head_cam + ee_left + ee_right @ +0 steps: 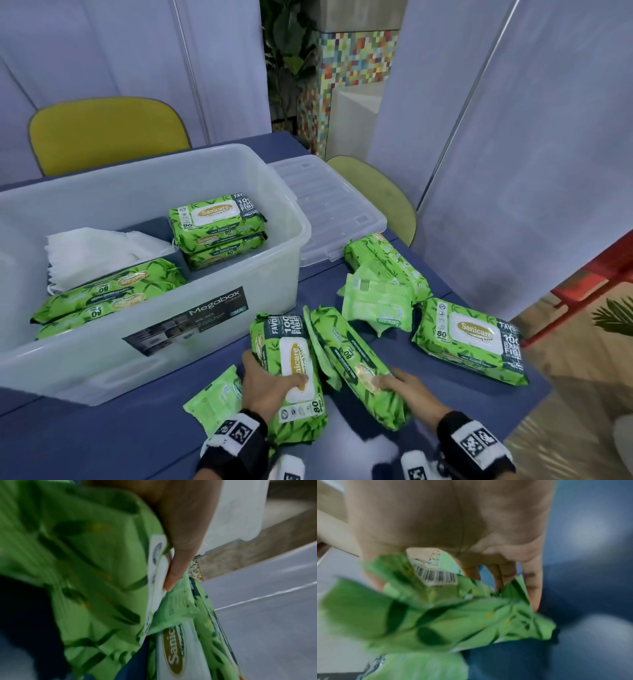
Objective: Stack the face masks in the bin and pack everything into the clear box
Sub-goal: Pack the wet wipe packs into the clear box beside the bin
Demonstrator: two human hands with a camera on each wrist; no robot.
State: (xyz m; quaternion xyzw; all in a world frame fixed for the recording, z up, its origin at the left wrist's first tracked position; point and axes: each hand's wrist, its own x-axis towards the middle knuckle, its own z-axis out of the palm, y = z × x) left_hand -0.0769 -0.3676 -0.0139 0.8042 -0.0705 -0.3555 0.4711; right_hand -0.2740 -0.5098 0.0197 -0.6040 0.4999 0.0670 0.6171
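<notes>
A clear box (239,298) stands on the blue table (445,404) at the left. Inside it a dark bin (154,224) holds white face masks (99,257), with several green wipe packs (212,219) around it. My left hand (270,383) grips a green wipe pack (291,363) near the front edge, thumb across its white lid; in the left wrist view a finger (178,561) presses that pack (85,574). My right hand (407,387) grips a second pack (359,363) tilted on its edge beside the first; this pack (453,615) shows blurred in the right wrist view.
The clear lid (325,212) lies behind the box to the right. More green packs lie at the right: a large one (472,339), small ones (380,305) and another (383,260). A small pack (219,401) lies left of my left hand. Two yellow chairs (106,133) stand behind.
</notes>
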